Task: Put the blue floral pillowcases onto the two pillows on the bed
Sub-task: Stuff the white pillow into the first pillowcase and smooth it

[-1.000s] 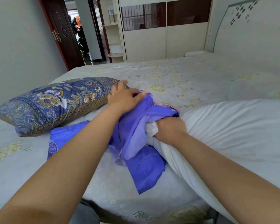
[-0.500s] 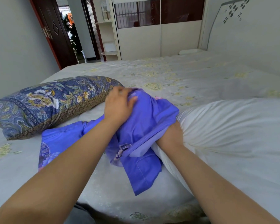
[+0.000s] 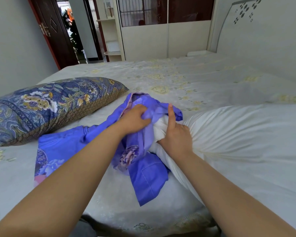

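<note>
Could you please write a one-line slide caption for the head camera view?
Left hand grips the blue pillowcase while right hand bunches the white pillow corner into it.

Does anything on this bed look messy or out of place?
Only the blue pillowcase: it lies bunched and twisted, only just started over the white pillow's corner, held by the left hand and right hand. The floral pillow lies neat.

both bare forearms reach forward, converging. the left hand (image 3: 135, 119) has its fingers curled, gripping. the right hand (image 3: 175, 135) grips too, its thumb pointing straight up.
</note>
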Demonstrator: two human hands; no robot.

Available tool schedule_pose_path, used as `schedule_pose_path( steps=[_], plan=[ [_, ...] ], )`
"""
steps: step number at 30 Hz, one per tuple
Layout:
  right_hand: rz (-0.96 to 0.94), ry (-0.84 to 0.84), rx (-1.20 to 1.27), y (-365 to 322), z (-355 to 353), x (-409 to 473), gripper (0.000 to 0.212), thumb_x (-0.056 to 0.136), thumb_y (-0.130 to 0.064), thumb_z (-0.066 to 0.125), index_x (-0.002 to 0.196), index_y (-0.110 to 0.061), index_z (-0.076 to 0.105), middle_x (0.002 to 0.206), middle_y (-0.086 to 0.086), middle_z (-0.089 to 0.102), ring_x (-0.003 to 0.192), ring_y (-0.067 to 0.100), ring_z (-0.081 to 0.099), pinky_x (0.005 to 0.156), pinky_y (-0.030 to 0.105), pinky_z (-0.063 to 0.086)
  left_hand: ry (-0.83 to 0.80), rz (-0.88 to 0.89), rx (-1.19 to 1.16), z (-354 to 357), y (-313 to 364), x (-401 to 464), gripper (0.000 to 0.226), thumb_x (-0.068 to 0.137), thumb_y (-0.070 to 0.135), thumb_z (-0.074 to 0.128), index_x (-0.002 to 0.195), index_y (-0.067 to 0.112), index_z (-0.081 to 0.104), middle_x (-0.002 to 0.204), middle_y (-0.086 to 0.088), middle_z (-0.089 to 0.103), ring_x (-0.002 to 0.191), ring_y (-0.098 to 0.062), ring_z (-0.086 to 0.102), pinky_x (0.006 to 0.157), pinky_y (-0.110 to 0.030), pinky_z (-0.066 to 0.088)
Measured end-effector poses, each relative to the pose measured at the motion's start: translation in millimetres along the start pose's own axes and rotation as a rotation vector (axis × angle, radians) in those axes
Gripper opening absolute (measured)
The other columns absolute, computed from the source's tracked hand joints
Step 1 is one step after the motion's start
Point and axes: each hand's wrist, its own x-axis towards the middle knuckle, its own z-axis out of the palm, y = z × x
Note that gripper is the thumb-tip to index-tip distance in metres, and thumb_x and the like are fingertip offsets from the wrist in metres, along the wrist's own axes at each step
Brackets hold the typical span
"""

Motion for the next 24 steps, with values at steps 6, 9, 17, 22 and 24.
schedule_pose_path(
  steps=[6,9,17,22,24],
  plan=[
    [-0.193,-0.329,-0.326,0.9,-8.1,24.1,0.072,0.083,-0.051,0.053,0.144,-0.017,0.034,0.11,0.011,0.064,0.1,0.028,0.06,0.085,0.034,0.032,0.077,0.044,-0.027,13.8,-2.6,-15.0,0.034,0.084,0.065,0.036,0.074,0.038,0.054,0.098,0.008,0.061,0.108,-0.024,0.055,0.101,-0.041,0.037],
    [-0.287,-0.294,-0.285,3.5,-7.1,27.4,0.054,0.08,-0.048,0.053,0.116,-0.009,0.059,0.096,0.013,0.067,0.088,0.029,0.063,0.083,0.037,0.033,0.253,-0.216,0.307,-8.6,-20.9,-6.5,0.044,0.091,0.063,0.032,0.119,0.039,0.055,0.145,0.003,0.04,0.139,-0.029,0.025,0.114,-0.049,0.014],
    [-0.263,-0.317,-0.088,22.1,-6.9,15.9,0.061,0.073,-0.041,0.05,0.128,-0.016,0.054,0.109,0.007,0.065,0.098,0.029,0.062,0.079,0.036,0.043,0.067,-0.487,0.278,-96.7,-75.3,28.9,0.103,0.07,0.029,0.077,0.149,0.026,0.01,0.153,-0.014,0.022,0.128,-0.037,0.042,0.101,-0.049,0.041],
    [-0.271,-0.297,0.015,21.1,-15.9,12.5,0.059,0.07,-0.027,0.055,0.129,-0.021,0.056,0.111,0.005,0.066,0.101,0.029,0.06,0.081,0.033,0.041,0.5,-0.505,0.351,-117.9,-63.6,43.1,0.033,0.086,0.011,0.049,0.116,0.015,0.06,0.121,-0.017,0.056,0.106,-0.038,0.056,0.083,-0.044,0.05],
    [-0.278,-0.338,0.019,15.2,-16.1,16.3,0.06,0.072,-0.028,0.053,0.132,-0.023,0.053,0.116,0.004,0.063,0.106,0.028,0.058,0.085,0.033,0.04,0.408,-0.377,0.285,-113.3,-32.9,49.7,0.046,0.088,0.023,0.055,0.133,0.022,0.048,0.136,-0.014,0.043,0.12,-0.037,0.048,0.097,-0.047,0.044]
  ],
)
